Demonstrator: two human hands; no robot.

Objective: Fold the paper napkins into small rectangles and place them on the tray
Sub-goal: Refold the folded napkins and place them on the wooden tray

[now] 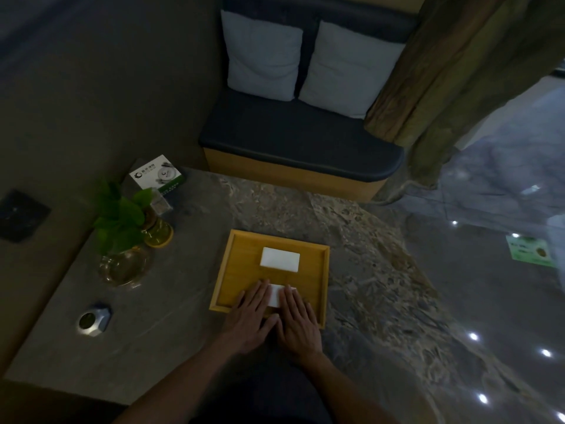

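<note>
A square wooden tray (238,270) lies on the stone table. One white napkin (280,259), folded into a small rectangle, rests in the tray's far half. A second folded white napkin (276,295) lies in the tray's near half, mostly covered by my hands. My left hand (251,316) lies flat on its left part with the fingers extended. My right hand (298,319) lies flat on its right part, fingers together. Both palms press down and neither hand grips anything.
A green plant in a glass vase (122,240) and a yellow glass (157,232) stand at the table's left. A card stand (157,175) is at the far left corner. A small metallic object (93,320) lies near left. A bench with two cushions (305,130) is beyond the table.
</note>
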